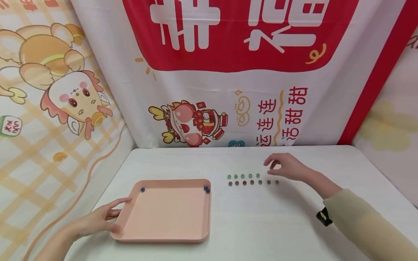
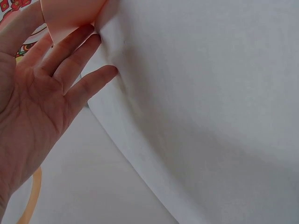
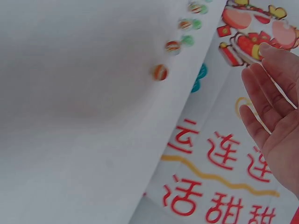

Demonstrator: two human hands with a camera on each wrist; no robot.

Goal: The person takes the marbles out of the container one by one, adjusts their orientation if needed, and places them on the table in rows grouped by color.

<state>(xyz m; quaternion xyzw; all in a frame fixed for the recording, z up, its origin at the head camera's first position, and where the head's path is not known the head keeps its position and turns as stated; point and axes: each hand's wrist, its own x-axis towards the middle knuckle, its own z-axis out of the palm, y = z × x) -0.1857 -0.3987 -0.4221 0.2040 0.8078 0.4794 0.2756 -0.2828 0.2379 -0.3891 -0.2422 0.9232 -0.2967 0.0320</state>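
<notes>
My left hand (image 1: 98,220) grips the left side of a shallow pink tray (image 1: 209,214), thumb near the front corner and fingers along the rim. In the left wrist view several fingers of that hand (image 2: 51,88) lie against the tray's outer wall (image 2: 72,14). Dark blue marbles (image 1: 142,189) sit inside the tray at its far corners. Above the right end of two marble rows hovers my right hand (image 1: 287,166), thumb and forefinger bent but apart. Nothing shows between them. Green marbles (image 1: 243,176) form the back row; brownish, orange-streaked marbles (image 1: 244,183) form the front one.
Everything stands on a white-covered table (image 1: 261,224). A printed cloth (image 1: 196,83) with red lettering and cartoon figures hangs behind its far edge. Another patterned cloth (image 1: 49,152) borders the left side.
</notes>
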